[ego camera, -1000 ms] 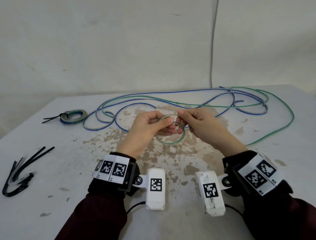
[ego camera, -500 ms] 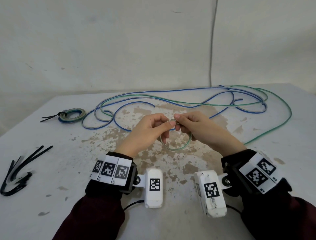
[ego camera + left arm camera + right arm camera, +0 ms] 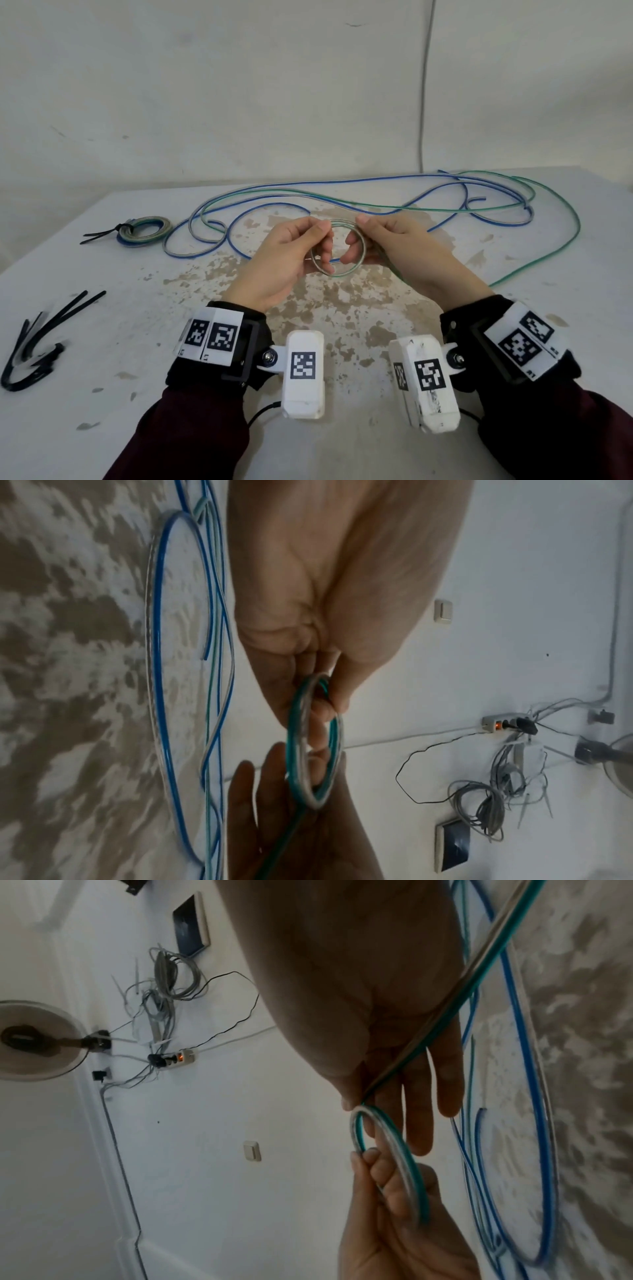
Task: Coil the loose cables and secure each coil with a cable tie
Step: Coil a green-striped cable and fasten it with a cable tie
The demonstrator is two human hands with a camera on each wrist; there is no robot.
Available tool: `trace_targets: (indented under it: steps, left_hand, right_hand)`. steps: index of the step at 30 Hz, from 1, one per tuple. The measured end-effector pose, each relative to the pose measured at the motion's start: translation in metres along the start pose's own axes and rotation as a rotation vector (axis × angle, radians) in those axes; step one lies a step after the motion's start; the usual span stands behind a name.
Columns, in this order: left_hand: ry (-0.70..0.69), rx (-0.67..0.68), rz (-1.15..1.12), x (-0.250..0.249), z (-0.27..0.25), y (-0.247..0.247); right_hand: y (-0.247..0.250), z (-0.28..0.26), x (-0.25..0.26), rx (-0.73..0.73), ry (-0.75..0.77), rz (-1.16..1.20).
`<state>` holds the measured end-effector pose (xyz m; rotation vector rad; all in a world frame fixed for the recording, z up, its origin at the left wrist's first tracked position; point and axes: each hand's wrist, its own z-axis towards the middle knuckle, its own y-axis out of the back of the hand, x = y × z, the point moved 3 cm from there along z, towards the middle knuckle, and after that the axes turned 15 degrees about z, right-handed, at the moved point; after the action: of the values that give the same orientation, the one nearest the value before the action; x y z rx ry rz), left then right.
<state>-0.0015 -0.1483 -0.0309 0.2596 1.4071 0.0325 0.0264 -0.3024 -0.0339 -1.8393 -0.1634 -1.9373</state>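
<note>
I hold a small green cable coil (image 3: 342, 270) (image 3: 301, 764) (image 3: 407, 1172) above the middle of the table. My left hand (image 3: 291, 253) pinches its left side between thumb and fingers. My right hand (image 3: 390, 243) pinches the top right of the ring, and the green cable's free length (image 3: 555, 246) (image 3: 479, 969) runs under that palm and off to the right. Loose blue cables (image 3: 342, 178) lie in long loops behind the hands. A finished coil (image 3: 145, 231) with a black tie lies at the far left.
Several black cable ties (image 3: 37, 346) lie at the table's left edge. The table (image 3: 342, 445) is white with worn brown patches. A grey wire (image 3: 424, 85) hangs down the wall behind. Wrist views show a power strip (image 3: 500, 722) and tangled wires on the wall.
The hands laid another turn of green cable onto the ring: the loop hung open half a second ago, and now it is closed into a round coil again.
</note>
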Motion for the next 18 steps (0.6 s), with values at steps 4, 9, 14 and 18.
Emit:
trace_targets:
  steps: [4, 9, 14, 18]
  left_hand:
    - [0.005, -0.027, -0.009, 0.002, 0.001, 0.002]
    - [-0.009, 0.028, 0.077, -0.004, -0.001, 0.0]
    - [-0.02, 0.132, 0.208, -0.005, -0.004, -0.006]
    - [-0.032, 0.217, 0.161, -0.004, -0.005, -0.007]
  right_hand:
    - [-0.01, -0.003, -0.002, 0.049, -0.143, 0.284]
    - [-0.009, -0.003, 0.006, -0.021, -0.139, 0.307]
    - [-0.013, -0.009, 0.006, 0.071, -0.095, 0.066]
    - [-0.016, -0.012, 0.008, 0.092, -0.096, 0.033]
